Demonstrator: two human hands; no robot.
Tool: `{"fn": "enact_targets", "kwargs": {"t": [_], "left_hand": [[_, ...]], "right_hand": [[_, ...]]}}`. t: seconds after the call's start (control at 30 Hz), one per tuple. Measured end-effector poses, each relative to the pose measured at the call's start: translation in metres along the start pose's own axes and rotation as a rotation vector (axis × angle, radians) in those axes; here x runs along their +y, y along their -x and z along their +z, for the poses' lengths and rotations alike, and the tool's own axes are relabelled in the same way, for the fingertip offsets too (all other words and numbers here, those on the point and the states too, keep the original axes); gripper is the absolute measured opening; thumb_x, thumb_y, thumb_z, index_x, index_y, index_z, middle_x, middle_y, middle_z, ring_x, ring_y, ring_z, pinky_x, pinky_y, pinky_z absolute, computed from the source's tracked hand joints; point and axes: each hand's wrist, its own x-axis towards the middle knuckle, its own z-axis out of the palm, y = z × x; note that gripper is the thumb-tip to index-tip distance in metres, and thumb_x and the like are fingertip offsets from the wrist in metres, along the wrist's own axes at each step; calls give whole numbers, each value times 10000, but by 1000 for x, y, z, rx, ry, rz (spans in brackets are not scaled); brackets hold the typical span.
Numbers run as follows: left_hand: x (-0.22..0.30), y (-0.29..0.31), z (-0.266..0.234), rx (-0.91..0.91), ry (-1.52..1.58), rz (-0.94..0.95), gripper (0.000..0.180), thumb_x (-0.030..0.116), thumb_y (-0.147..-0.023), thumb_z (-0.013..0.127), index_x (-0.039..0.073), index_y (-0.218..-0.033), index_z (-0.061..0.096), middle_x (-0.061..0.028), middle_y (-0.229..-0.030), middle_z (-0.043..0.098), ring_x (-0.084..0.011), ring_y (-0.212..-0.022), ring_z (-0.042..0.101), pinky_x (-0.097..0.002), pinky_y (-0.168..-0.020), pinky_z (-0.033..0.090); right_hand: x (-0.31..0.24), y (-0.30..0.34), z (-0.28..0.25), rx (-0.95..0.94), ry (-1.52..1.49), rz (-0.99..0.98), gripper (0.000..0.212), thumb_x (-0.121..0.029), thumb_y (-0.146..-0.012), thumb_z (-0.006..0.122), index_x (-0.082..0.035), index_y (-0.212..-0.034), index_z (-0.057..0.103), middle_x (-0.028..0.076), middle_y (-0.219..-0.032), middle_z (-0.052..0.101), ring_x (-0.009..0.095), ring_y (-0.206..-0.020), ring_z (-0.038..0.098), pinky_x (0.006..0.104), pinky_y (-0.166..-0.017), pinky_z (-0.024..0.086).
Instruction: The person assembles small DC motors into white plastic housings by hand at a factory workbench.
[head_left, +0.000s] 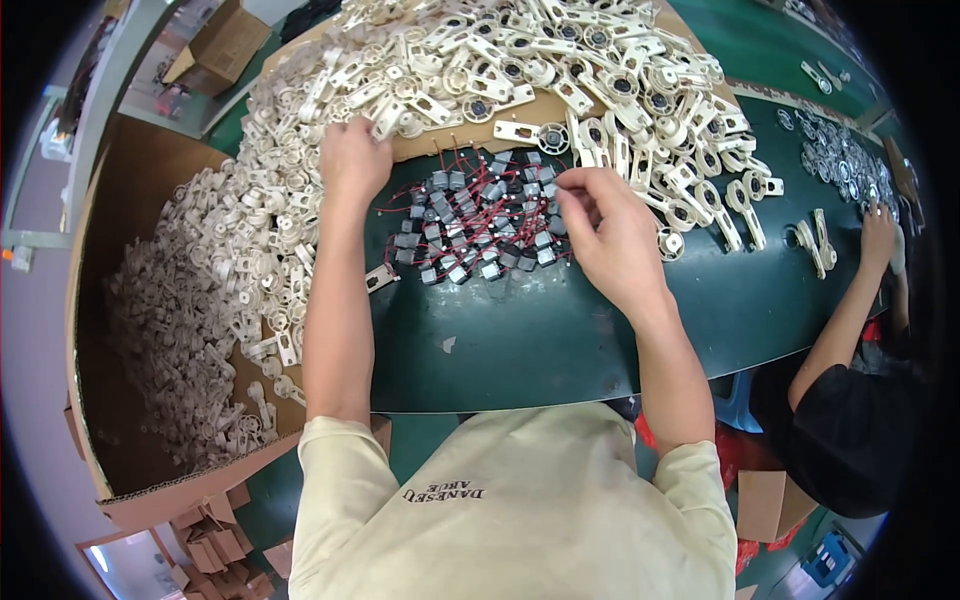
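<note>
Grey motors (465, 204) | between left hand (357, 157) and right hand (606, 228) | left at cream parts (490, 86) | hands' grip: can't discern

1. Head view, left of a side-by-side pair: wide fisheye, upright, unmirrored.
2. Looks steeply down from above, near; wearer's shirt (520, 500) at 6 o'clock, left hand (357, 160) near 11, right hand (610, 230) at 2.
3. Table (500, 350) mid-frame; cardboard box (145, 170) at 9, co-worker (840, 430) near 4; straight edges bow toward the dark rim.
</note>
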Motion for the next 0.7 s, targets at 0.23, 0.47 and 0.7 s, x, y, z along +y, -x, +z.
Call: {"fn": "enact_targets", "kwargs": {"t": [0.23, 0.47, 0.7], "left_hand": [[47, 85, -47, -104, 1501, -353, 295, 104, -948, 643, -20, -1192, 534, -86, -994, 653, -159, -921, 657, -286, -814, 542], [43, 122, -34, -280, 1795, -445, 302, 233, -988, 601, 3, -1183, 581, -85, -1016, 644, -134, -717, 643, -229, -533, 509], [49, 124, -33, -604, 2091, -416, 491, 366, -1057, 394, -5, -1362, 491, -126, -1128, 636, -176, -797, 657, -254, -585, 527]], "right_hand": [[-2, 19, 13, -373, 247, -198, 248, -119, -808, 738, -64, -1029, 640, 110, -889, 582, 295, -769, 615, 400, -680, 505], [6, 23, 33, -410, 334, -252, 334, -140, -782, 774, -87, -1066, 606, 115, -925, 563, 275, -780, 611, 408, -681, 502], [0, 13, 26, -262, -96, 169, 247, -71, -876, 726, -13, -1033, 545, -14, -787, 580, 25, -645, 504, 193, -573, 426]]}}
